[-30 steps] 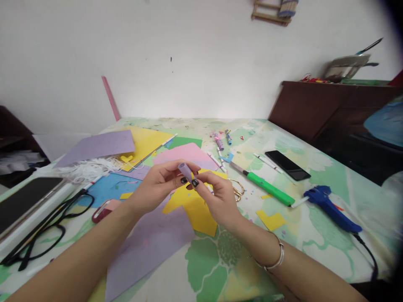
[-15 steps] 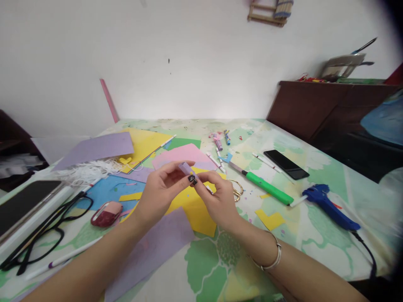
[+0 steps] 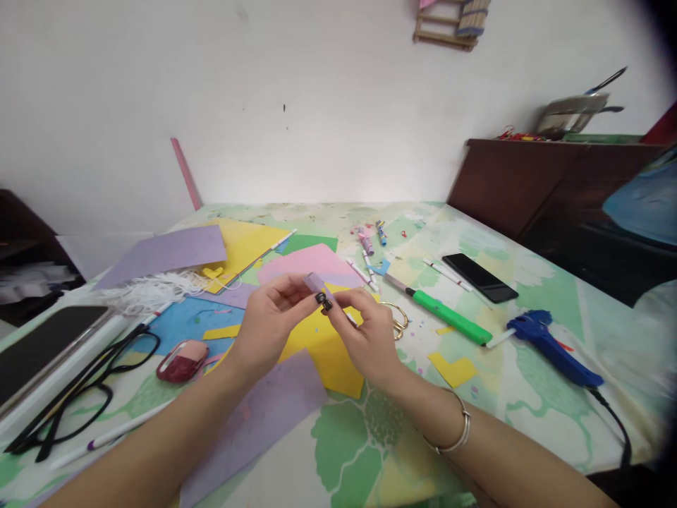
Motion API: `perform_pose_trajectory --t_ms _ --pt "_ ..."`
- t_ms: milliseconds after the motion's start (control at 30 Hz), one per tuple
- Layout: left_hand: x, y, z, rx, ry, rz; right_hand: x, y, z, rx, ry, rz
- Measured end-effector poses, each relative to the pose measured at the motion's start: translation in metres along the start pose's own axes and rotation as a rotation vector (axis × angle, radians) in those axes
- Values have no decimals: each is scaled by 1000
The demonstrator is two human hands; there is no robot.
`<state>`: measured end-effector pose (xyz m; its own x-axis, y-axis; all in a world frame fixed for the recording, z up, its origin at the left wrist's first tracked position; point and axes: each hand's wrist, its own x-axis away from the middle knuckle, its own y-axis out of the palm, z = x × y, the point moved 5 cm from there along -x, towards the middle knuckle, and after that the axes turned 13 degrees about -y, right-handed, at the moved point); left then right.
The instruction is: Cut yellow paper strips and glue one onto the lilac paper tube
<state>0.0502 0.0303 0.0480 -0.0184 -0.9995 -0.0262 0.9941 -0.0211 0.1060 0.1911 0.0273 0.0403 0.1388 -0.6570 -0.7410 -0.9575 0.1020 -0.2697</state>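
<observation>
Between both hands, above the middle of the table, is a small rolled or folded piece of purple paper (image 3: pixel 313 282). My left hand (image 3: pixel 269 321) pinches it from the left, thumb on its near side. My right hand (image 3: pixel 367 335) closes on it from the right, with its thumb and fingertips against the left thumb. Fingers cover most of the piece. Below them lie a yellow sheet (image 3: pixel 338 367) and a purple sheet (image 3: pixel 264 416). Gold-handled scissors (image 3: pixel 399 321) sit just past my right hand, partly hidden by it.
At right lie a green utility knife (image 3: pixel 449 316), a blue glue gun (image 3: pixel 555 353) with its cord, and a black phone (image 3: pixel 479 276). At left are glasses (image 3: pixel 100 381), a red-and-pink case (image 3: pixel 183 360) and white string (image 3: pixel 153 291). Small paper rolls (image 3: pixel 366 241) stand farther back.
Both hands stay almost in place on the purple piece, with the fingertips slightly shifted. The whole view has moved a little; nothing on the table has been displaced.
</observation>
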Motion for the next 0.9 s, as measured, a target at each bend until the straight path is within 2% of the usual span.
perform_pose_trajectory --t_ms 200,333,433,533,567,667,733,800,900 --pt "-3 -3 -3 4 33 23 -3 0 -4 56 -86 -19" --pt "-3 -3 0 -5 47 42 -10 -21 -10 90 -68 11" --pt "-1 -3 4 -53 57 66 -10 -62 -13 277 3 37" --pt "2 -3 8 -79 77 55 1 -120 -13 660 15 14" --pt "2 -3 9 -80 83 46 8 -142 -9 805 60 -3" --pt "4 -3 10 -70 101 21 35 -207 16 1227 290 -125" --pt "5 -2 10 -60 115 3 56 -244 39 1427 519 -211" --pt "7 0 10 -55 128 -31 75 -269 63 1463 714 -305" --pt "11 5 12 -49 148 -118 87 -279 89 1379 716 -378"
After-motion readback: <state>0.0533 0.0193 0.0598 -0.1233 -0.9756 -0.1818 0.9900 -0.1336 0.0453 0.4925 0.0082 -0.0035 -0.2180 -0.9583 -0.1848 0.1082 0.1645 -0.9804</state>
